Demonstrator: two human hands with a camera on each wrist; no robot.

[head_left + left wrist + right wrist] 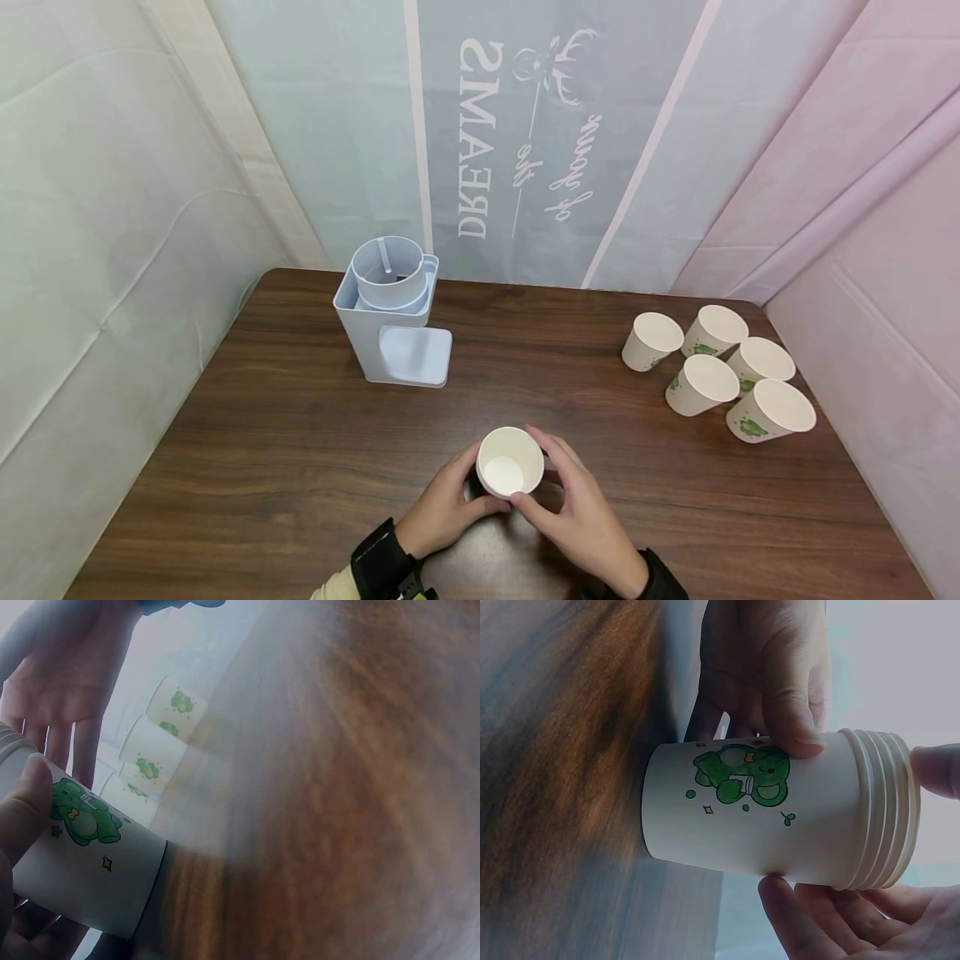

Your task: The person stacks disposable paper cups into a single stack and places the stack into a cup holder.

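Note:
A stack of nested white paper cups [504, 454] stands upright near the front of the table, between both hands. Several rims sit close together at its top, and a green bear is printed on the side [739, 776]. My left hand [447, 506] grips the stack from the left, thumb against the printed wall in the left wrist view. From the right, my right hand [581, 512] holds the stack around its top, with the thumb [937, 769] at the rim and fingertips on the side. Part of the right fingers is hidden behind the cups.
At the back left stands a pale blue-grey plastic stand [358, 337] with a round, open-topped cylinder [390, 292] and a flat foot. Several single paper cups [701, 383] stand upright at the right, near the table's edge. Curtains [360, 108] hang around the table.

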